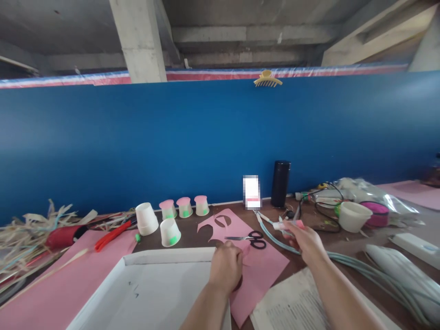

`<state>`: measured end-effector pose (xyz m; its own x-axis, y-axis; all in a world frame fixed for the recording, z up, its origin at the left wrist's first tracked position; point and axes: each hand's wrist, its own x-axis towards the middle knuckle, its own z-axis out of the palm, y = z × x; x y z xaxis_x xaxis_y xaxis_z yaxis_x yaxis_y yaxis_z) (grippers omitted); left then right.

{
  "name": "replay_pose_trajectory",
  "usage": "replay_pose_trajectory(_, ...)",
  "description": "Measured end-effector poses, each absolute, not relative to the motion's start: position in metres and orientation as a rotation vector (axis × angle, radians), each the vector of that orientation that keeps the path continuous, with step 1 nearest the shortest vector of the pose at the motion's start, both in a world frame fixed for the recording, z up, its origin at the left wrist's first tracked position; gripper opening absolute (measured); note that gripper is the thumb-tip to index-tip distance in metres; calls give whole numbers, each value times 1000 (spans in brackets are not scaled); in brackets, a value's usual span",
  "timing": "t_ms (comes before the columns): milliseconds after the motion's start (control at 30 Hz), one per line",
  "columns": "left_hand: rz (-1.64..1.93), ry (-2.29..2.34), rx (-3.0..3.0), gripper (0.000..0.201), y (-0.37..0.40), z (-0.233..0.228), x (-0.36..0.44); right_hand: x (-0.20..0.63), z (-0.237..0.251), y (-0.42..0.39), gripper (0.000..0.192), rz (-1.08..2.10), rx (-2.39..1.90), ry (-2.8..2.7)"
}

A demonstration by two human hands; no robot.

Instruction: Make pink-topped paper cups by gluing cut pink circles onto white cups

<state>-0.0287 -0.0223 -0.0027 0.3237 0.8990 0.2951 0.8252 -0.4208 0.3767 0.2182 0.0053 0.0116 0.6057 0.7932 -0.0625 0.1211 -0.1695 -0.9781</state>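
The pink paper sheet (261, 270) lay near the middle of the worktop (192, 231), one corner pointing at the blue back wall (137, 146) and shapes already cut out of its far end. The person's left hand (225, 268) rested on its near-left part, fingers curled under into a loose fist pressing on the paper; whether anything was tucked inside, I could not tell. The right hand (305, 240) hovered just past the sheet's right edge, fingers pinched on a small pink and white tube (288, 224) that stuck out to the left. Black-handled scissors (249, 238) lay on the sheet between the two hands, blades pointing left, touched by neither.

A shallow white cardboard tray (144, 284) sat at the near edge, just left of the left hand. Beyond it stood two upturned white cups (158, 224), and nearer the wall three small cups with pink tops (184, 207) in a row. Red-handled pliers (112, 234) and a heap of dried straw (30, 233) occupied the left end. A black flask (281, 183) stood upright against the wall, with a white bowl (354, 216) and a crumpled plastic bag (364, 190) towards the right end. Pale green cables (371, 272) ran along the right side, and printed pages (295, 305) lay at the near edge under the right forearm.
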Motion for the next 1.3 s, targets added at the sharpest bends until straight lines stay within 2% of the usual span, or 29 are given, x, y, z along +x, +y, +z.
replay_pose_trajectory(400,728,1572,2369,29,-24,0,-29,211,1,3,28,921,-1717,-885)
replay_pose_trajectory(867,817,1543,2394,27,-21,-6,-29,209,5,2,32,752,-1929,-1167)
replay_pose_trajectory(1200,793,1550,2385,26,-23,-4,-30,214,8,0,29,481,-2013,-1251)
replay_pose_trajectory(1300,802,1552,2376,26,-21,-5,-30,214,18,-2,42,358,-1999,-1196)
